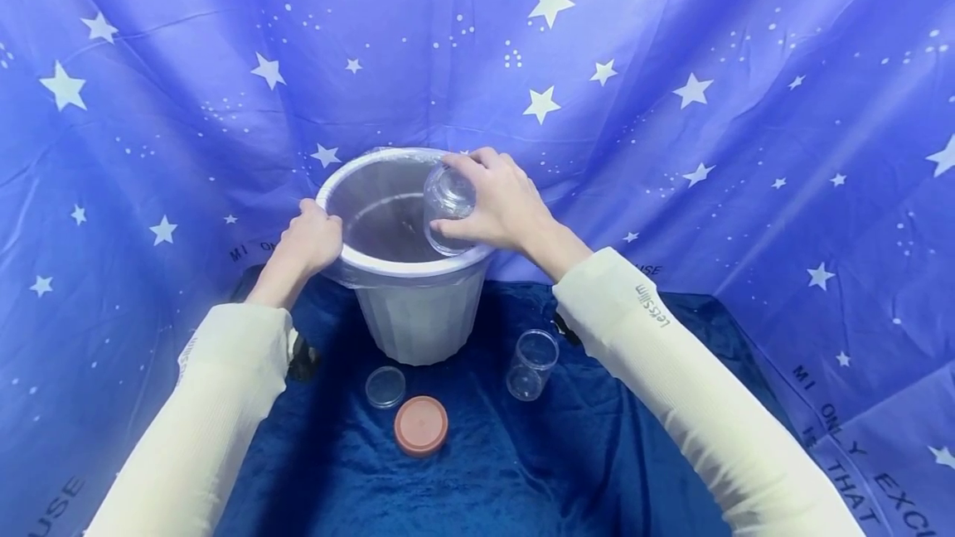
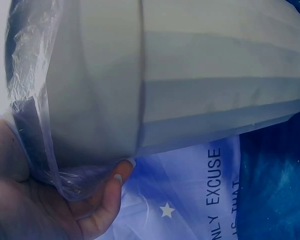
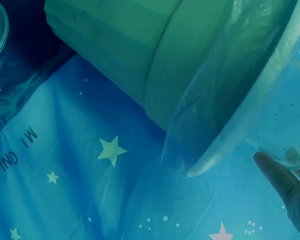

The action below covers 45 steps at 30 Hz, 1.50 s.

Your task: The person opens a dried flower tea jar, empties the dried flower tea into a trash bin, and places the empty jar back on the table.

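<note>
The scene is viewed from above and behind by the head camera, facing forward and down at the bin (image 1: 418,313). The bin's outer wall (image 2: 215,75) is seen very close from the left wrist, and likewise (image 3: 120,55) from the right wrist.

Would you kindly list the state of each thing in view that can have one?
Bin: upright, lined with a clear bag.
Tilted jar: uncapped, held over the bin by the right hand.
Left hand: grips the bin's rim.
Small jar: upright, uncapped.
Clear lid: off, lying flat.
Orange lid: off, lying flat.
</note>
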Available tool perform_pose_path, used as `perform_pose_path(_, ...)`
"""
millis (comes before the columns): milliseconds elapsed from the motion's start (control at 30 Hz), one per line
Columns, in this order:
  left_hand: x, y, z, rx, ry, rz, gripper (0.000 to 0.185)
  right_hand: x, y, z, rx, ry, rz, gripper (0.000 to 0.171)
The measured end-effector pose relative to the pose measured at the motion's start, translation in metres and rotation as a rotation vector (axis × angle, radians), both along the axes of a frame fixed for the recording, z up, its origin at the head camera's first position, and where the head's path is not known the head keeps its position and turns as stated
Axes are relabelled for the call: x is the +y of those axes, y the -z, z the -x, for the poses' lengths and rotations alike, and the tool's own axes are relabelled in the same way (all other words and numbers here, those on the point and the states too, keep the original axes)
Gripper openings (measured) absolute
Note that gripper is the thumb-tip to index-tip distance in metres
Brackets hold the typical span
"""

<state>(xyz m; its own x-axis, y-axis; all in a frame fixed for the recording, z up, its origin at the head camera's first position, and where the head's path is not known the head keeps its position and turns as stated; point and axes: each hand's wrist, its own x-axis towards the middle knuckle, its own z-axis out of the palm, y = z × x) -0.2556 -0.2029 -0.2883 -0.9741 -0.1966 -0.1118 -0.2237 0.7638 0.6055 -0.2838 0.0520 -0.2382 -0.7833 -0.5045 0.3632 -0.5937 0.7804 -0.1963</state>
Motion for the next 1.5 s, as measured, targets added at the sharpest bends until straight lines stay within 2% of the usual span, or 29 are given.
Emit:
perform_pose_path(500,0.002,0.0,0.0,0.007,0.011,0.002,0.062,0.008,0.001,0.0,-0.016,-0.005,0.004,0.082)
perform_pose_path(833,0.003,0.0,0.001,0.004,0.002,0.011,0.061,0.017,-0.001,0.002,-0.016,0.011,0.044,0.084)
perform_pose_path(1033,0.004,0.0,0.001,0.007,-0.004,0.023,0.06,0.022,-0.002,0.005,-0.069,0.031,0.02,0.095)
perform_pose_path(1267,0.006,-0.002,0.001,0.001,-0.011,0.031,0.06,0.03,-0.006,0.005,-0.137,0.037,0.018,0.088)
perform_pose_path(1500,0.006,-0.002,0.001,-0.002,-0.017,0.037,0.061,0.037,-0.01,0.007,-0.219,0.043,0.014,0.095)
